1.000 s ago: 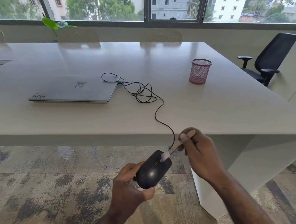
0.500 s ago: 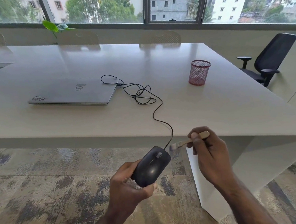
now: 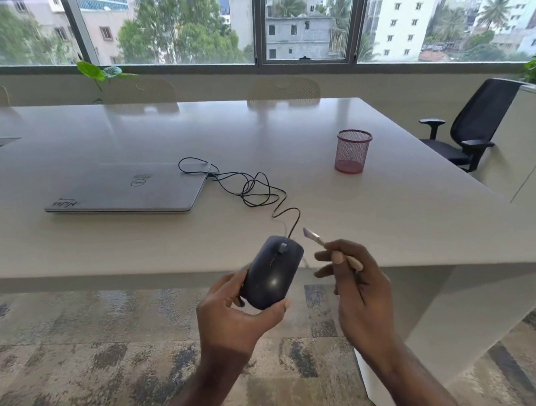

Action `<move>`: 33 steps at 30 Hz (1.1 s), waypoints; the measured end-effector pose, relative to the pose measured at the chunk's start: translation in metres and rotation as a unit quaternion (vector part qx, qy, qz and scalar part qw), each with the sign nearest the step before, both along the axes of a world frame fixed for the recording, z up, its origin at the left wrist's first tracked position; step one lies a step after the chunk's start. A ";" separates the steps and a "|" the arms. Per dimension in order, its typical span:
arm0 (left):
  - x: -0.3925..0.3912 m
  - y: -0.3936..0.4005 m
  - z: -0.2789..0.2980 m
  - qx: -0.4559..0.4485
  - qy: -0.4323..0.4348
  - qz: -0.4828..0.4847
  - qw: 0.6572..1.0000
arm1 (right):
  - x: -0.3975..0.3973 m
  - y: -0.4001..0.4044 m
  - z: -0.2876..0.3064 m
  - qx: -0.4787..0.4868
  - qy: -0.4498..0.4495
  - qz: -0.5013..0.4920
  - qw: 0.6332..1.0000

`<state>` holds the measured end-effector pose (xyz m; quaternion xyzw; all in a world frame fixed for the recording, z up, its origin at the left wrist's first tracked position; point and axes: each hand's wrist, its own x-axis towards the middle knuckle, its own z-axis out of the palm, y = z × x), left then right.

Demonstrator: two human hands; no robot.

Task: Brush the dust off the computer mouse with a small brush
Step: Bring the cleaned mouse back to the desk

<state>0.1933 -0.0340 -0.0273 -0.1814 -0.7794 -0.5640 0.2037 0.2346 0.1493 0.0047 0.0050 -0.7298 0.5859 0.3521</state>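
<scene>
Black glossy corded computer mouse (image 3: 273,272), cupped in left hand (image 3: 236,319) at the white table's (image 3: 389,226) near edge; small wooden-handled brush (image 3: 318,240), pinched by right hand (image 3: 358,288), bristles clear; advise light strokes from the wheel outward, mouse steady.

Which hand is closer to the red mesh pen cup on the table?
Right. The right hand, holding the small brush, sits below the red mesh pen cup, near the table edge. The left hand, gripping the mouse, is farther down and to the left.
</scene>
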 end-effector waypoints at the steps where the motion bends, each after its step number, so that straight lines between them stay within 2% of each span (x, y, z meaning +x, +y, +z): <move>1: -0.003 0.005 0.007 -0.003 0.002 0.009 1.000 | -0.003 -0.002 -0.002 0.002 -0.006 0.008 1.000; 5: -0.016 0.025 0.027 0.012 0.008 0.024 1.000 | -0.018 -0.003 -0.004 0.024 -0.014 0.012 1.000; 12: -0.042 0.049 0.040 -0.004 -0.029 0.012 0.999 | -0.043 0.009 0.007 -0.009 -0.020 0.005 1.000; 19: -0.069 0.061 0.048 -0.093 -0.071 -0.064 0.991 | -0.072 0.027 0.020 -0.052 -0.061 -0.007 0.997; 24: -0.096 0.069 0.054 -0.157 -0.098 -0.068 0.980 | -0.096 0.041 0.025 -0.054 -0.103 0.002 0.993; 33: -0.138 0.090 0.058 -0.210 -0.065 -0.059 0.974 | -0.133 0.064 0.026 -0.037 -0.170 -0.002 0.985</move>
